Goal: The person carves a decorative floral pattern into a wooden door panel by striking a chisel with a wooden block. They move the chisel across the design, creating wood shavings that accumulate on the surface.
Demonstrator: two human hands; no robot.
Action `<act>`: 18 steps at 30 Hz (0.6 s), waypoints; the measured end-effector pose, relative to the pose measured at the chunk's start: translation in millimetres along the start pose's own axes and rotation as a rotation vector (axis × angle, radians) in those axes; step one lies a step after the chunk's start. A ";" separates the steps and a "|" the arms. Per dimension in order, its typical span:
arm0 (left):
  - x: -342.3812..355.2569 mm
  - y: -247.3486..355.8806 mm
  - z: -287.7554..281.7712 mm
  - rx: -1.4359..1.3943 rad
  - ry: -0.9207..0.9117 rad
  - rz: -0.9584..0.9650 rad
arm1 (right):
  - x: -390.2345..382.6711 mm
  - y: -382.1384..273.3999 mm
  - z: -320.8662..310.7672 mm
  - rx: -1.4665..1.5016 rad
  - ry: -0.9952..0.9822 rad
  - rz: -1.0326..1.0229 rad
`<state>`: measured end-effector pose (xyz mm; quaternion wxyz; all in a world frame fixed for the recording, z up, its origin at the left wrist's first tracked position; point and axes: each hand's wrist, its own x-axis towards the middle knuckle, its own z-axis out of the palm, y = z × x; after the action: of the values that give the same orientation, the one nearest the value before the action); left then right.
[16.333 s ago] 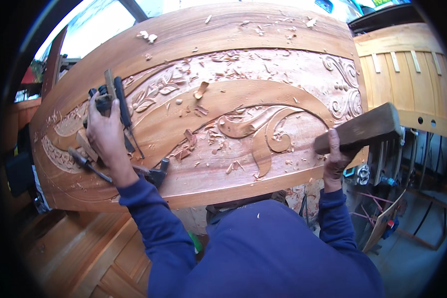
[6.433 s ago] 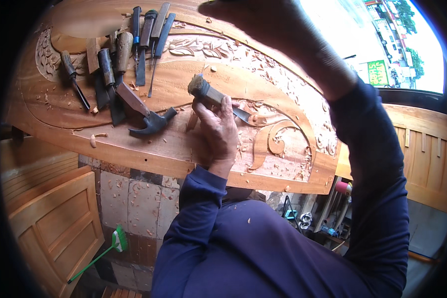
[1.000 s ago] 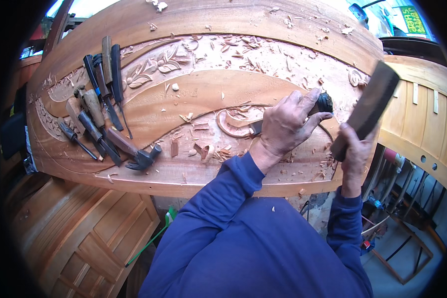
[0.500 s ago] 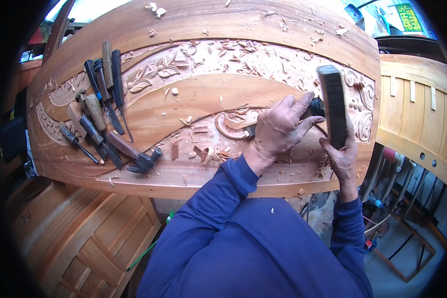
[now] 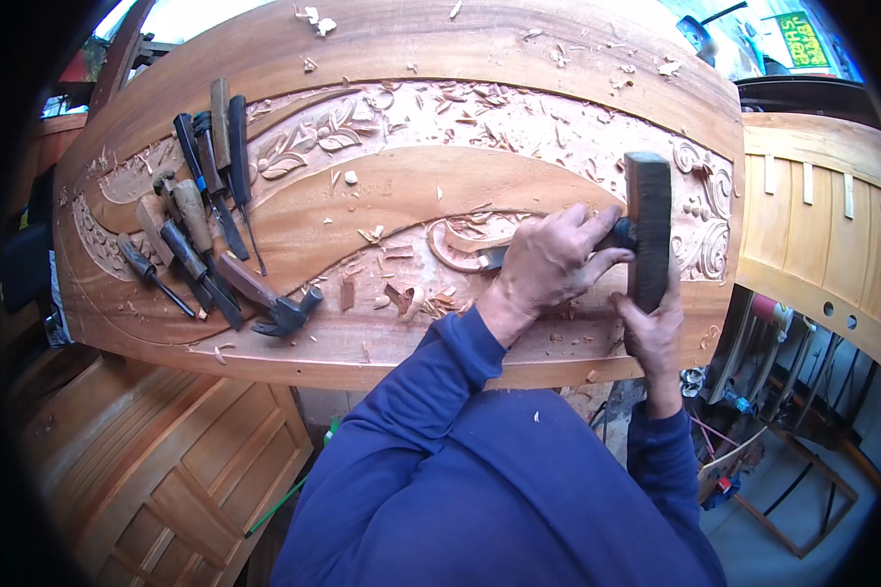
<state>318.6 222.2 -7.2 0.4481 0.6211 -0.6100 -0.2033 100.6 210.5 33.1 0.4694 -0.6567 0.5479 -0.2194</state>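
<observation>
My left hand (image 5: pixel 550 264) is closed around a chisel (image 5: pixel 492 258). Its blade end shows left of the hand, close to a carved scroll (image 5: pixel 450 245), and its dark handle end sticks out to the right past my thumb. In my right hand (image 5: pixel 653 333) I grip a dark, rectangular wooden mallet (image 5: pixel 648 225), held upright against the end of the chisel handle or just beside it; I cannot tell whether they touch. Beneath both hands lies a wooden panel (image 5: pixel 440 181) with carved leaves and scrolls, strewn with shavings.
Several chisels and gouges (image 5: pixel 194 220) lie grouped on the panel's left part. A claw hammer (image 5: pixel 286 311) rests nearest me among them. Panelled wooden doors (image 5: pixel 186 460) stand below left, and a pale wooden panel (image 5: pixel 803 220) is at the right. A metal frame (image 5: pixel 803 499) sits on the floor.
The mallet has moved slightly left, closer to the chisel handle, and my right hand has shifted with it. My left hand stays in nearly the same place.
</observation>
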 end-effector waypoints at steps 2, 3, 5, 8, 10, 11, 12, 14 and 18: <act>-4.0 -3.9 1.0 0.033 0.001 0.032 | -6.4 17.6 -2.6 0.112 0.018 -0.006; -5.1 -4.8 1.0 0.046 -0.005 0.059 | -7.6 20.0 -5.8 0.167 0.048 0.041; -7.2 -6.7 0.7 0.060 -0.011 0.082 | -9.6 8.7 -8.6 0.219 0.141 0.242; -7.5 -5.7 -1.2 0.028 -0.030 0.098 | -16.5 -7.9 12.9 0.154 0.194 0.087; -9.3 -5.9 -4.6 0.002 -0.024 0.151 | -29.1 13.0 15.2 0.172 0.087 0.042; -10.5 -6.4 -4.8 0.005 -0.025 0.150 | -30.1 13.4 12.7 0.138 0.094 0.061; -11.7 -7.0 -4.1 0.004 -0.018 0.156 | -30.8 12.4 10.2 0.104 0.102 0.081; -11.6 -6.8 -4.1 0.000 -0.004 0.173 | -35.5 6.1 13.0 0.171 0.173 0.133; -15.3 0.3 -28.4 -0.033 -0.139 0.201 | -49.8 12.2 22.5 0.067 0.098 0.055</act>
<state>338.5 245.3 3.3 0.4331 0.5336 -0.6954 -0.2100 97.2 265.5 23.5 0.4693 -0.6139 0.5805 -0.2566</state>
